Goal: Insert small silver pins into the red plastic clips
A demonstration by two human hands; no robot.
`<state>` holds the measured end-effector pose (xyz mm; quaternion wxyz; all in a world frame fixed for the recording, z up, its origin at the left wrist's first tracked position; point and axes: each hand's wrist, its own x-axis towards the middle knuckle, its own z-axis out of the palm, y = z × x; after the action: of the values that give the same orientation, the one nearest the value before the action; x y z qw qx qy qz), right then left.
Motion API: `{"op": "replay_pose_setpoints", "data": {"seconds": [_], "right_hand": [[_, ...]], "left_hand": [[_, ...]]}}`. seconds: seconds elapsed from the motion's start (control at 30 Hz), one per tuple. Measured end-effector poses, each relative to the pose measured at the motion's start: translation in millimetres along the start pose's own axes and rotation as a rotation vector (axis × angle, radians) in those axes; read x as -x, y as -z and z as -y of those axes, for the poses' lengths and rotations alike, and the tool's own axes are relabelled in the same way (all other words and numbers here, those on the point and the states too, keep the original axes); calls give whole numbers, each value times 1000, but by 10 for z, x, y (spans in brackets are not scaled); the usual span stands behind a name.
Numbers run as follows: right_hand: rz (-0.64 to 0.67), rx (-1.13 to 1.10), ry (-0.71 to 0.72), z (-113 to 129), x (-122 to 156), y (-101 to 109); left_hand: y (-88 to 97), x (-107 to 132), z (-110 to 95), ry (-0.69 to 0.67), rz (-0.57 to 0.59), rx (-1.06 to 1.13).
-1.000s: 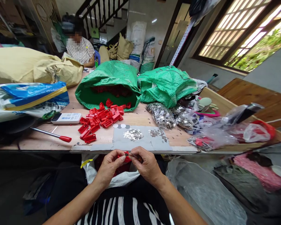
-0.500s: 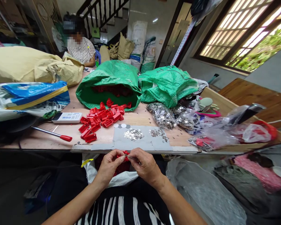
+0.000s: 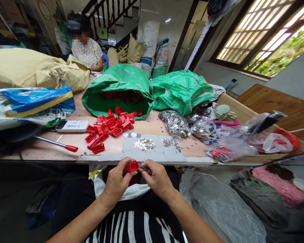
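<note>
My left hand [image 3: 118, 182] is closed round a small red plastic part [image 3: 132, 166], held just below the table's front edge. My right hand [image 3: 157, 179] is pinched on a thin tool with a metal tip [image 3: 144, 168] that touches the red part's right side. Straight ahead on the table lies a pile of red plastic parts [image 3: 108, 128] spilling from an open green sack [image 3: 116, 91]. Small heaps of tiny silver metal pieces [image 3: 144, 144] lie on a grey sheet [image 3: 164, 153] near the edge. A white bag [image 3: 131, 192] sits in my lap under both hands.
A second green sack [image 3: 179, 91], clear bags of silver pieces [image 3: 174, 123], a red-handled screwdriver [image 3: 57, 144], a white remote [image 3: 72, 126], a blue-white sack [image 3: 30, 104] and tan sacks [image 3: 35, 69] crowd the table. Another person [image 3: 87, 52] sits at the far end. Plastic bags [image 3: 243, 141] lie at right.
My left hand has turned the red part so more of it shows above my fingers, and both hands have risen slightly toward the table edge.
</note>
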<state>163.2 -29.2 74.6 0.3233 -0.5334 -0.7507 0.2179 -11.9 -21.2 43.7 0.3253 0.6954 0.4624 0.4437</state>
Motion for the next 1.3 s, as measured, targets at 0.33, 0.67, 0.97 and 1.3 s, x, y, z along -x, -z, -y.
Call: {"op": "replay_pose_setpoints", "data": {"seconds": [0.33, 0.67, 0.97, 1.3], "right_hand": [[45, -65, -31, 88, -49, -23], [86, -403, -178, -70, -87, 118], [147, -496, -249, -40, -125, -8], [218, -624, -297, -79, -174, -59]], "left_hand": [[1, 42, -33, -4, -41, -2], [33, 73, -45, 67, -89, 97], [39, 64, -102, 57, -110, 134], [-8, 67, -81, 34, -69, 186]]}}
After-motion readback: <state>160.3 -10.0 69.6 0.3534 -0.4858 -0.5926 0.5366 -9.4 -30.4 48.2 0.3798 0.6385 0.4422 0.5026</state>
